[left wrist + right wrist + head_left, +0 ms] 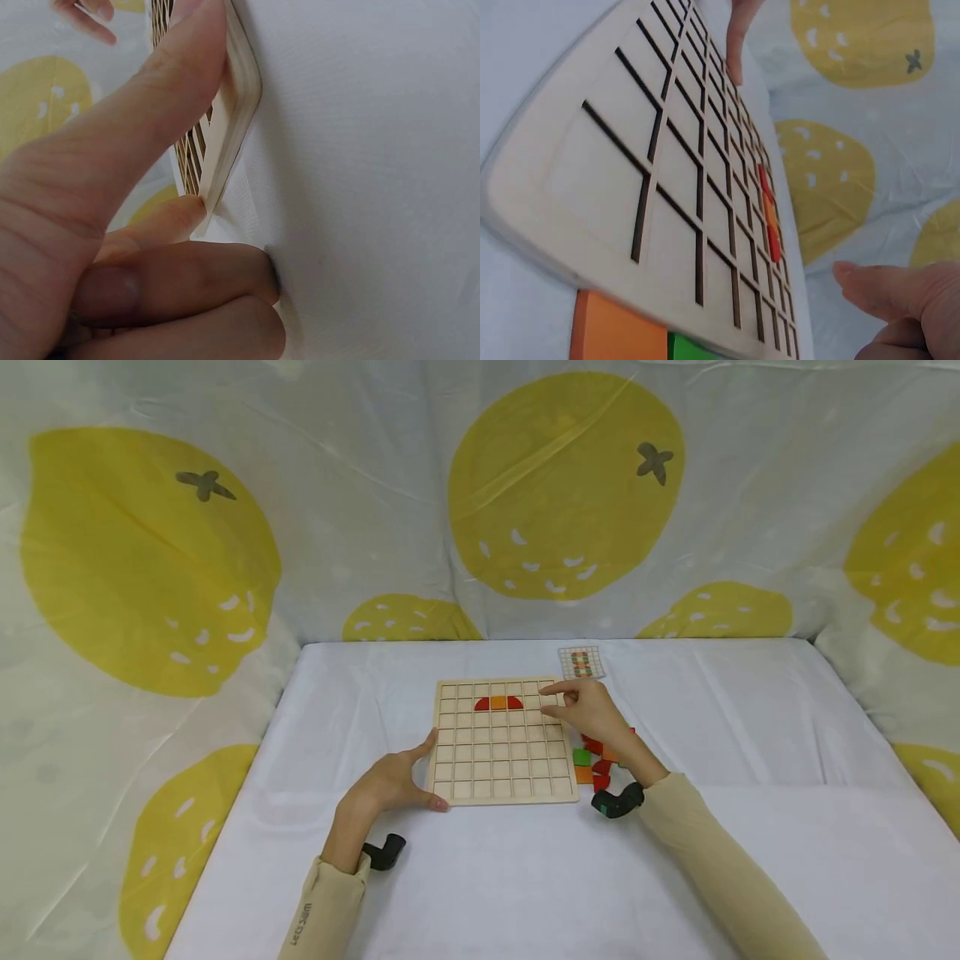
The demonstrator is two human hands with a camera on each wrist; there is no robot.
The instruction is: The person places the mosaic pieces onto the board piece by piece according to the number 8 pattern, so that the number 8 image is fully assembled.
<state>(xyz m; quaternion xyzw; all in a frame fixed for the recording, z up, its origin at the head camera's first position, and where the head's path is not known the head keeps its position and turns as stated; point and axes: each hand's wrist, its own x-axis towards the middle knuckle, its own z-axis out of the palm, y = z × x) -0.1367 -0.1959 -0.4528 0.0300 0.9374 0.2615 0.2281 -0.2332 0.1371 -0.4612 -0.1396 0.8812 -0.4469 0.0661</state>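
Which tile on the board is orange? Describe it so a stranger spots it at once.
On the white table lies a square wooden board. Near its far edge are two red tiles with curved sides. The orange tile sits between them, the only square one of the three.

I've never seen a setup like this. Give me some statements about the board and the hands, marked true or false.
1. The left hand touches the wooden grid board. True.
2. The right hand pinches a blue piece. False: nothing shows between its thumb and fingers.
3. On the board, an orange piece sits between two red pieces. True.
4. The printed card lies under the left hand. False: it lies by the board's far right corner.
5. Loose pieces lie to the right of the board. True.
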